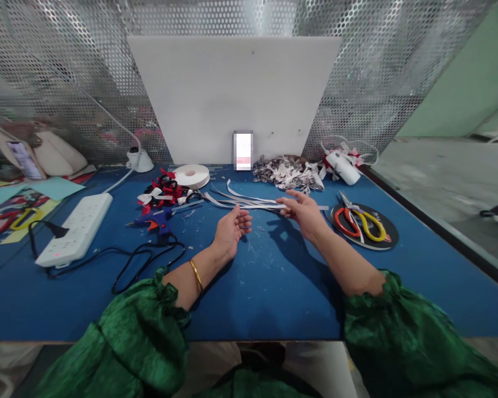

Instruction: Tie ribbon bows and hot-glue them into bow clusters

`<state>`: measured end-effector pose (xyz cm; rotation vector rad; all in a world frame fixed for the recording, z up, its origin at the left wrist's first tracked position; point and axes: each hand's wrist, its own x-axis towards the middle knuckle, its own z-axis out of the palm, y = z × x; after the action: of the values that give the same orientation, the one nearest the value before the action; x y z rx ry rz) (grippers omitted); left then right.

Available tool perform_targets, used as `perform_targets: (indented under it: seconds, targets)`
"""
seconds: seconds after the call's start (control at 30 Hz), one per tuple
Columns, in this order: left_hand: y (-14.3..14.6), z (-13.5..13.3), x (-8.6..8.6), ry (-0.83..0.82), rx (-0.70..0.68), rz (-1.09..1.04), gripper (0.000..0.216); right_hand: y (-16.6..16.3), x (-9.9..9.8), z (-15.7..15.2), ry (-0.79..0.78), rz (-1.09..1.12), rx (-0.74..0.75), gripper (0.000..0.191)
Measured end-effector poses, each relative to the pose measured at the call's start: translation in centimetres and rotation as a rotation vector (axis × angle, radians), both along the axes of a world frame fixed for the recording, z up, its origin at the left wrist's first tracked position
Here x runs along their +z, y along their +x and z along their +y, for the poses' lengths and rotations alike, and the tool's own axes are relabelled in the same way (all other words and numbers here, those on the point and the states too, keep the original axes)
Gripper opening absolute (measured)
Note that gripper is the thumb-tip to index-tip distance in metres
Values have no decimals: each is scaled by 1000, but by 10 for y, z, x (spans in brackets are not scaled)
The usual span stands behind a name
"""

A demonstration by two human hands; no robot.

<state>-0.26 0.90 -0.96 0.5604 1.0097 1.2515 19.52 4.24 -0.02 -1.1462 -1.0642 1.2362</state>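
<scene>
We keep our right hand (304, 213) over the right part of some loose pale ribbon strips (259, 207), fingers bent close to them; whether we pinch any, we cannot tell. Our left hand (231, 231) is loosely curled, with a gap between thumb and fingers and nothing visible in it, its thumb near the strips, which run across just beyond it. Left of that hand we have a blue glue gun (155, 220), with red, black and white bows (162, 190) and a white ribbon roll (202, 179) farther out. Beyond our right hand sits a heap of grey and white bows (288, 173); to its right, red-and-yellow-handled scissors (348, 214) rest on a dark disc (392, 239).
</scene>
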Motion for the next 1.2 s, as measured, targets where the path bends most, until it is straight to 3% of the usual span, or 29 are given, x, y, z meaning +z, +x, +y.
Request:
perform_targets:
  seconds: [0.1,0.2,0.33,0.6,0.93,1.2]
  targets:
    - [0,0,-1,2,-19,12,37,6,-14,7,186,-588,-73,16]
    - [0,-1,-1,15,-30,30,37,14,-24,11,393,-1150,-102,17]
    - [1,-3,-2,45,-48,73,35,25,-30,17,466,-1501,-75,22]
    - [2,-3,-5,92,-106,132,30,33,-37,25,410,-1583,-47,20]
    - [4,-4,-7,131,-149,211,30,31,-44,29,460,-1573,75,33]
    - [4,-4,-8,130,-161,239,26,30,-43,29,376,-1599,2,32]
